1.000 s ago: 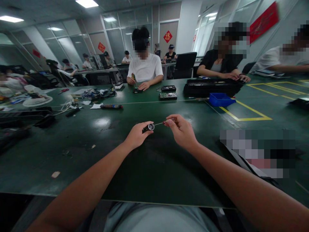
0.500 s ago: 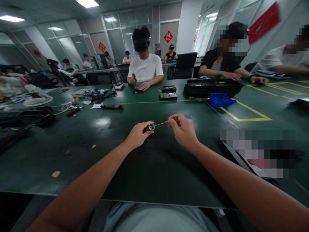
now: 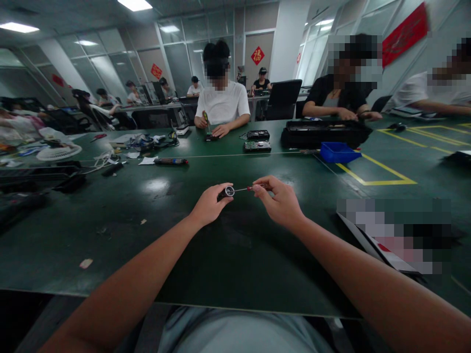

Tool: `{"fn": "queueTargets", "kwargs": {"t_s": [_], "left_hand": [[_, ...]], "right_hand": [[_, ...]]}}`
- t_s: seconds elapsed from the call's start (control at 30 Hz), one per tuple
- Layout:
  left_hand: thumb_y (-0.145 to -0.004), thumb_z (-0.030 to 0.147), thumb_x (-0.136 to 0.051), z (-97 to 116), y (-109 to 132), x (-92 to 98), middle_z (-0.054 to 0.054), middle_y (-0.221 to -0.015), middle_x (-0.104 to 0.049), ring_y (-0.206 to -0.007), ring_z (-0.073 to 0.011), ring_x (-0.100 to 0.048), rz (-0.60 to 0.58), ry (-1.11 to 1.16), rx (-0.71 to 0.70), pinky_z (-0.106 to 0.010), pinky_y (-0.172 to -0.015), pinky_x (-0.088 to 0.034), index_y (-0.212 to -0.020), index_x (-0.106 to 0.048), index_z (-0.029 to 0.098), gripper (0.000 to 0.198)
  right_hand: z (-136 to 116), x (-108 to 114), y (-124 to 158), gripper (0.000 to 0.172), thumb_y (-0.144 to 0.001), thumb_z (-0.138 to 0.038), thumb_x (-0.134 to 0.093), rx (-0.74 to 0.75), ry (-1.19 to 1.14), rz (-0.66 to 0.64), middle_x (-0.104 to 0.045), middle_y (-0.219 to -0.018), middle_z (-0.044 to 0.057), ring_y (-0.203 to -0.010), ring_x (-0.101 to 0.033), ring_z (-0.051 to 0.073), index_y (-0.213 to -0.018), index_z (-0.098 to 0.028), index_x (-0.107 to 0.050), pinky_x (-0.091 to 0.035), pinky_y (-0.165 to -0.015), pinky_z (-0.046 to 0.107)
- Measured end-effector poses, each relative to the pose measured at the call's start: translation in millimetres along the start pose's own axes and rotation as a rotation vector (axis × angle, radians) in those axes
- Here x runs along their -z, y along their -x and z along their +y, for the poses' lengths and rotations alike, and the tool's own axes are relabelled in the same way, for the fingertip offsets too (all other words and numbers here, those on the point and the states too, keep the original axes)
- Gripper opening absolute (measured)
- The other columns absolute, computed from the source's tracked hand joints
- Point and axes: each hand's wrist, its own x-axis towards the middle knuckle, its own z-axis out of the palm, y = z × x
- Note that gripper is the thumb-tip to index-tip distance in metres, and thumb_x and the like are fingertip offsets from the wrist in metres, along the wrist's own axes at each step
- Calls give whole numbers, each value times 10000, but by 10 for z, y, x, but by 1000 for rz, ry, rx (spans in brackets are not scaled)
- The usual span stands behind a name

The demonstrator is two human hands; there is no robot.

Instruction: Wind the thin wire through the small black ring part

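My left hand [image 3: 210, 203] is closed around a small black cylinder [image 3: 228, 191] with a light ring and a hollow-looking round end, which faces me; its kind is not clear. In my right hand [image 3: 277, 196] is a screwdriver [image 3: 250, 189] with a red collar and a thin metal shaft. The shaft points left, and its tip is at the edge of the cylinder's round end. Most of the handle lies hidden behind my fingers. Both hands are above the green table [image 3: 221, 264].
Opposite me a person [image 3: 222, 100] works with a screwdriver on a small part. Hard drives [image 3: 257, 146], a blue bin [image 3: 339, 152] and a long black casing [image 3: 327, 133] stand farther back. A dark cylindrical tool [image 3: 171, 161] lies left; a white fan part [image 3: 59, 153] is beyond.
My right hand has shifted slightly left, bringing the screwdriver closer to the cylinder. My left hand stays nearly still. At the right, a co-worker's hands have drawn back from a dark object.
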Motion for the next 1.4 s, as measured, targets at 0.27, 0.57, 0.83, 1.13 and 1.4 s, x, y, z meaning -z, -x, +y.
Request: {"fn": "queueTargets", "kwargs": {"t_s": [0.27, 0.57, 0.83, 1.13, 1.4], "left_hand": [[-923, 286, -621, 28, 10, 8, -76, -1354, -612, -1272, -257, -541, 5, 4, -10, -465, -1129, -362, -1335, -578, 230, 418], [-909, 303, -648, 27, 25, 26, -63, -1225, -670, -1131, -248, -588, -33, -42, -59, -442, -1029, -421, -1323, -596, 249, 421], [-909, 298, -653, 3, 20, 20, -61, -1210, -679, -1112, -239, -594, -29, -69, -86, -428, -1015, -422, -1316, -598, 244, 413], [-895, 273, -683, -38, 13, -16, -42, -1190, -689, -1093, -227, -610, -13, -91, -118, -415, -1014, -429, -1295, -609, 245, 408], [-902, 296, -675, -11, 20, -20, -39, -1176, -694, -1082, -235, -610, -34, -121, -104, -432, -1002, -434, -1308, -603, 260, 414]], "right_hand": [[-2, -4, -17, 235, -948, -391, -521, -69, 81, 92, -689, -712, 24, -645, -623, 175, -887, -212, -660, -414, -607, 299], [13, 8, -38, 538, -920, -580, -523, -94, 213, 83, -459, -453, -26, -437, -415, 123, -515, -227, -494, -283, -493, 294], [21, 1, -27, 455, -887, -571, -594, -52, 213, 55, -483, -489, -31, -458, -431, 122, -597, -224, -550, -298, -498, 289], [-27, 32, -26, 138, -903, -333, -606, 28, 113, -54, -736, -835, 52, -744, -675, 196, -932, -204, -646, -455, -636, 299], [-26, 20, -37, 343, -991, -402, -426, -48, 140, -122, -686, -704, 31, -632, -620, 181, -858, -208, -674, -399, -599, 309]]}}
